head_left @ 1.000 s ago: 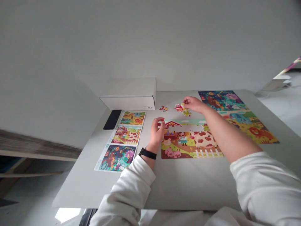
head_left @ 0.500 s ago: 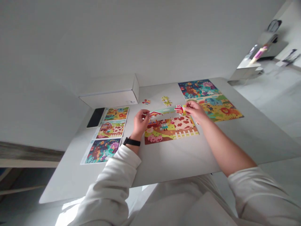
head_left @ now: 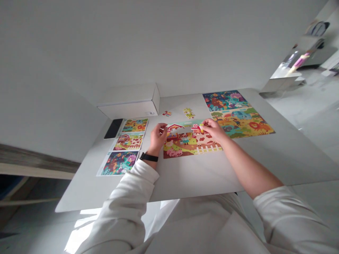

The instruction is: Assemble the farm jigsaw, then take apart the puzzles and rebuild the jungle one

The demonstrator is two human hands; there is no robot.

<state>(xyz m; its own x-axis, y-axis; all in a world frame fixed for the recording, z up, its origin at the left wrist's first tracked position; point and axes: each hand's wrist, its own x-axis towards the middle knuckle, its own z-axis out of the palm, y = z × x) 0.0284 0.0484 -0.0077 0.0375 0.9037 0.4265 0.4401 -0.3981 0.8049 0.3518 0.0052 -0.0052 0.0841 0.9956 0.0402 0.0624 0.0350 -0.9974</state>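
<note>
A farm jigsaw puzzle with a cow, a pig and a white fence lies partly joined before me. Along its top runs a strip of joined pieces with a red roof, and grey table shows through a gap below it. My left hand is closed, its fingertips pinching the strip's left end. Between thumb and fingers, my right hand holds a few joined puzzle pieces, red with a white-framed window, over the puzzle's upper right. Its fingers hide their right end.
Loose puzzle pieces, one red group and one yellow-green group, lie beyond the puzzle. A white box, a black phone and a picture sheet are at left. Two finished-looking puzzles lie at right.
My right hand has moved left and slightly down, bringing the red pieces closer to the roof strip. My left hand stays at the puzzle's left side. The view has shifted slightly.
</note>
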